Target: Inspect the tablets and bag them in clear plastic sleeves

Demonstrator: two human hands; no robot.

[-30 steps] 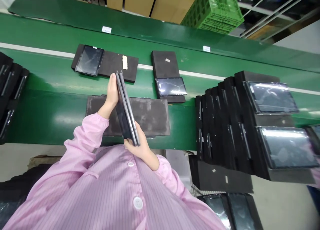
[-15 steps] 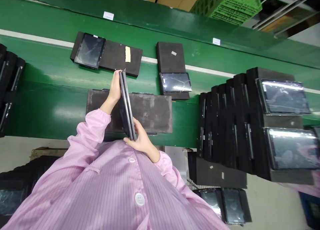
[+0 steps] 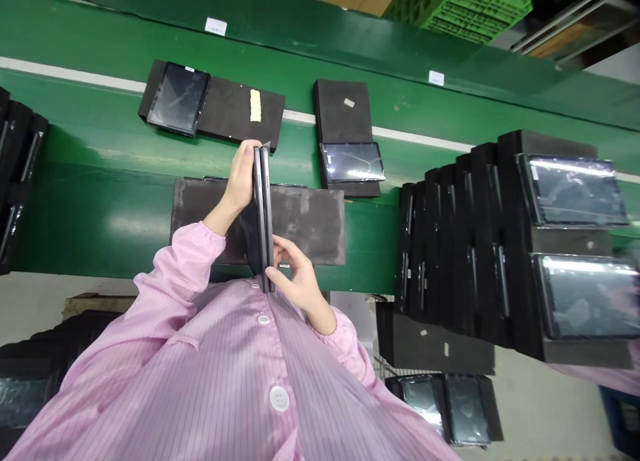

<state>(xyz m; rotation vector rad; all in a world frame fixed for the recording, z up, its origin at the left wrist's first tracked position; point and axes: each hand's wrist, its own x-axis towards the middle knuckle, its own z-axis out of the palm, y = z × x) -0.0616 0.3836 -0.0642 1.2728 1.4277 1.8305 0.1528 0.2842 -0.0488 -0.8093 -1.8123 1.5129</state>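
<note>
Two thin dark tablets stand on edge face to face in front of my chest, seen along their narrow sides. My left hand grips them at the far end, fingers closed over the top corner. Near my body, my right hand holds the lower part, thumb on the near edge and fingers bent behind. Below them on the green bench lies a long black foam block with pale scuffs, with thin shiny edges showing along its far side. What the tablets' faces show is hidden.
A tablet rests on a black foam block with a yellow note. Another tablet lies on a foam block farther right. Foam stacks with tablets stand at right. More foam is at left, and a green crate is behind.
The tablet pair has shifted slightly right and turned from a slant to nearly straight up and down in view. Both hands moved with it; my right thumb has come to the near edge.
</note>
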